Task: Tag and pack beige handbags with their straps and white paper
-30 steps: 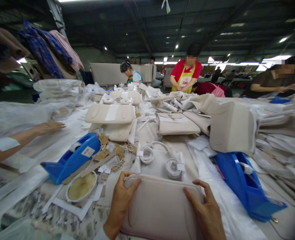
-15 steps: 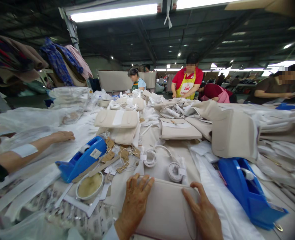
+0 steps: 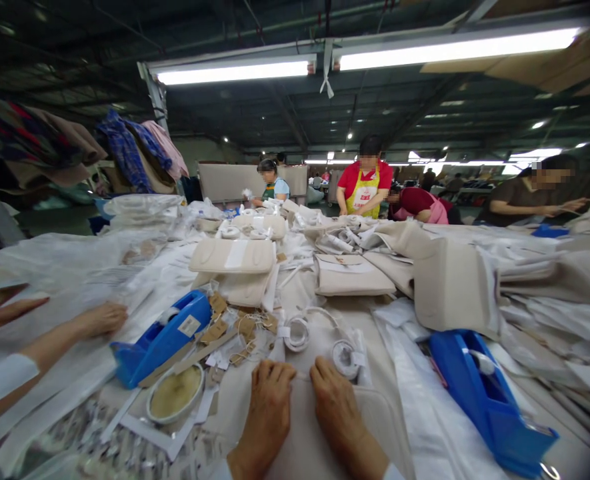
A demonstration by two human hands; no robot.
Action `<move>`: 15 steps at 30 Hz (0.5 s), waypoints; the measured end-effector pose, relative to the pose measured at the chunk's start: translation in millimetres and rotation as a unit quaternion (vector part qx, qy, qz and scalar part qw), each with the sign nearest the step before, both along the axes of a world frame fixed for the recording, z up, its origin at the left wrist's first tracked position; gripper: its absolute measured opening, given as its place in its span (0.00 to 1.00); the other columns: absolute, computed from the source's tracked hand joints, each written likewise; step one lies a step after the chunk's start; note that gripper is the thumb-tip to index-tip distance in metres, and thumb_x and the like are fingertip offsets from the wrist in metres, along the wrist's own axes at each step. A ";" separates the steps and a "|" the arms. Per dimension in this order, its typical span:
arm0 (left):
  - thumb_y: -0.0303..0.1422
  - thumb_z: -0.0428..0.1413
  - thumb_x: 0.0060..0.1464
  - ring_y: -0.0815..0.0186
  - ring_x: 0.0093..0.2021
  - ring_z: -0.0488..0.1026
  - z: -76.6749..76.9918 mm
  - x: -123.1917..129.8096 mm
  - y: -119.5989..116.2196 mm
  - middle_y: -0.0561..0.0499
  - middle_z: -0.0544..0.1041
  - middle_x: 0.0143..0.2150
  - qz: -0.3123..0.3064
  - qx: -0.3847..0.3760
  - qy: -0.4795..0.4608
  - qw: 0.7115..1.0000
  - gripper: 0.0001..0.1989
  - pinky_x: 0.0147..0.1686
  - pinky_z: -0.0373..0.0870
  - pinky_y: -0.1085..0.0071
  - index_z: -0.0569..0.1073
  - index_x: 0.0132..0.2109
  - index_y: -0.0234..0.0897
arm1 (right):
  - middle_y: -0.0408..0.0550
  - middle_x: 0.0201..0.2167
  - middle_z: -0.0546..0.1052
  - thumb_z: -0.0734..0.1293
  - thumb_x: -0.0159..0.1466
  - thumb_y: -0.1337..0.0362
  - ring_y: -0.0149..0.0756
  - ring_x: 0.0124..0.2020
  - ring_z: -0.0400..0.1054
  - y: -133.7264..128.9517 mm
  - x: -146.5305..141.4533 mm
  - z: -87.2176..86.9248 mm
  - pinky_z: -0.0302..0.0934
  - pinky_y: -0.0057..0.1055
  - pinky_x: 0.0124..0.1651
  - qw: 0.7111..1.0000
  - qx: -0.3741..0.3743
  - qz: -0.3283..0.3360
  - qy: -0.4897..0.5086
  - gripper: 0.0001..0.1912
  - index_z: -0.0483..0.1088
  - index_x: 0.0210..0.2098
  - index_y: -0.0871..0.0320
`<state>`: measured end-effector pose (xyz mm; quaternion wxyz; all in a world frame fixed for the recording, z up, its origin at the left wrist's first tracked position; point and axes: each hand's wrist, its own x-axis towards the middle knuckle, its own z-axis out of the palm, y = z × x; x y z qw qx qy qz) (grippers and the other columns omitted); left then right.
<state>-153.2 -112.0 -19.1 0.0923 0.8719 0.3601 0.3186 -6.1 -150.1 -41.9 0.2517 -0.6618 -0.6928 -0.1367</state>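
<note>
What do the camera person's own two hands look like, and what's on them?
The left hand and right hand are bare: no gloves, and no rings that I can make out. Only the ends of pale, whitish-blue sleeves peek in at the bottom edge.

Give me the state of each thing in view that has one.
Beige bag: under both hands; open or closed unclear.
Left hand: fingers bent at its far edge.
Right hand: likewise, beside the left.
Blue tape dispensers: standing, one each side.
Round container: uncovered, yellowish contents showing.
Strap coils: rolled, white-wrapped.
Brown tags: loose, heaped.
Tube lights: lit.
</note>
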 end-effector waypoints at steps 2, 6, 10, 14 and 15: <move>0.18 0.42 0.59 0.60 0.49 0.67 23.3 25.4 16.4 0.45 0.74 0.46 -0.013 -0.018 -0.028 0.999 0.18 0.52 0.65 0.61 0.73 0.47 0.34 | 0.50 0.34 0.74 0.55 0.59 0.83 0.40 0.35 0.69 1.2 3.8 -9.0 0.67 0.33 0.38 1.000 0.015 0.013 0.009 0.18 0.69 0.34 0.58; 0.18 0.42 0.58 0.65 0.54 0.69 65.0 96.3 57.0 0.45 0.74 0.51 -0.008 -0.066 0.131 0.989 0.20 0.55 0.65 0.70 0.73 0.50 0.35 | 0.53 0.37 0.75 0.56 0.58 0.82 0.40 0.39 0.70 3.0 9.3 -12.9 0.68 0.34 0.42 0.997 0.030 0.057 0.053 0.19 0.72 0.37 0.59; 0.21 0.47 0.58 0.58 0.46 0.75 64.7 139.4 81.7 0.39 0.78 0.42 0.025 -0.094 0.211 0.973 0.14 0.47 0.70 0.66 0.77 0.43 0.31 | 0.56 0.42 0.76 0.55 0.57 0.82 0.42 0.43 0.71 3.8 10.2 -10.6 0.68 0.36 0.45 0.992 0.020 0.063 0.108 0.25 0.72 0.48 0.61; 0.22 0.45 0.59 0.55 0.45 0.77 35.1 145.8 92.9 0.37 0.79 0.40 0.039 -0.099 0.237 0.966 0.16 0.44 0.71 0.64 0.78 0.41 0.29 | 0.54 0.43 0.76 0.57 0.60 0.81 0.41 0.43 0.71 4.1 7.4 -10.3 0.67 0.36 0.47 0.985 0.020 0.082 0.149 0.22 0.72 0.49 0.61; 0.22 0.45 0.59 0.55 0.45 0.77 28.5 145.7 95.3 0.37 0.79 0.40 0.040 -0.099 0.238 0.965 0.17 0.44 0.71 0.64 0.78 0.42 0.30 | 0.53 0.41 0.77 0.57 0.60 0.80 0.41 0.42 0.71 3.9 5.8 -9.5 0.67 0.36 0.47 0.984 0.019 0.078 0.157 0.21 0.73 0.46 0.60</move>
